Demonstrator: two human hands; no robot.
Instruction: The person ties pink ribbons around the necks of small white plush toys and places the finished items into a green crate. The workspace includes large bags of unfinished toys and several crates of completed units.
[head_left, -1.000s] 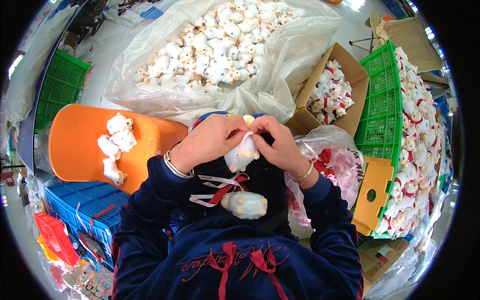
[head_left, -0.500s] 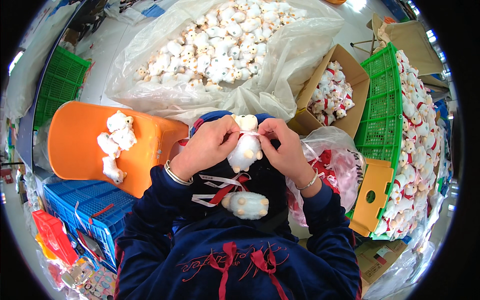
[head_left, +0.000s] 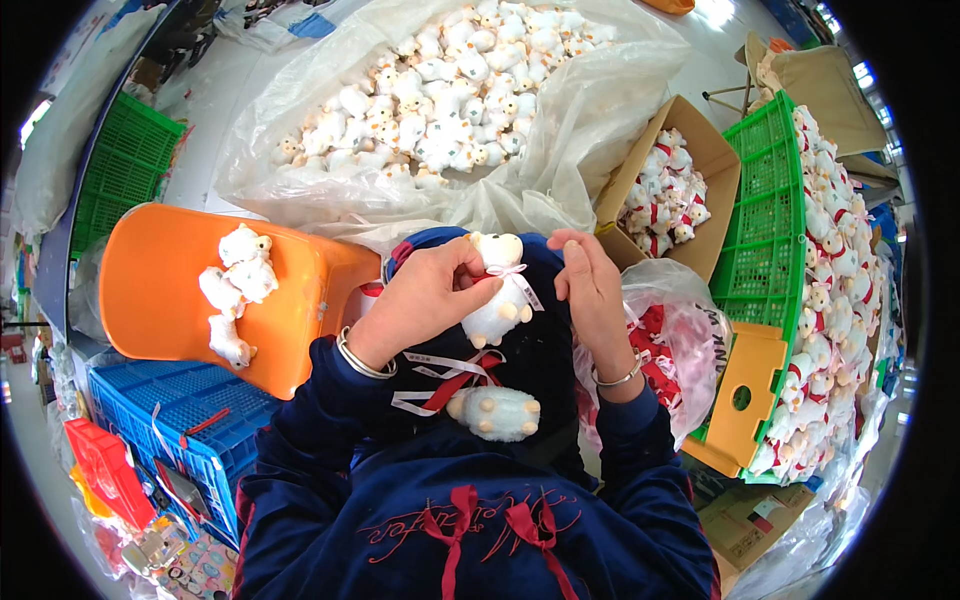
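Two hands at work, one toy between them! The left hand has thumb and forefinger closed on a single white plush toy, gripping it by its left side at the neck, and that toy sits upright above the middle of the lap. One pale ribbon circles its neck in a bow, a printed tail dangling on the right. And the right hand? Just beside the toy, clear of it, fingers loosely bent, thumb slightly parted, nothing in its hold.

Nearer on the lap, a second plush toy lies on its back, four pale feet up. Left of it, red and white loose ribbons overlap too much to count.

Over on the left, one orange chair carries four white toys by my count, with one blue crate nearer and one green crate farther off. Far centre, one big clear plastic bag spreads around dozens of toys, past counting. To the right, one bag of red ribbon, one cardboard box of toys with red at the neck, and a second green crate beside another uncountable heap.
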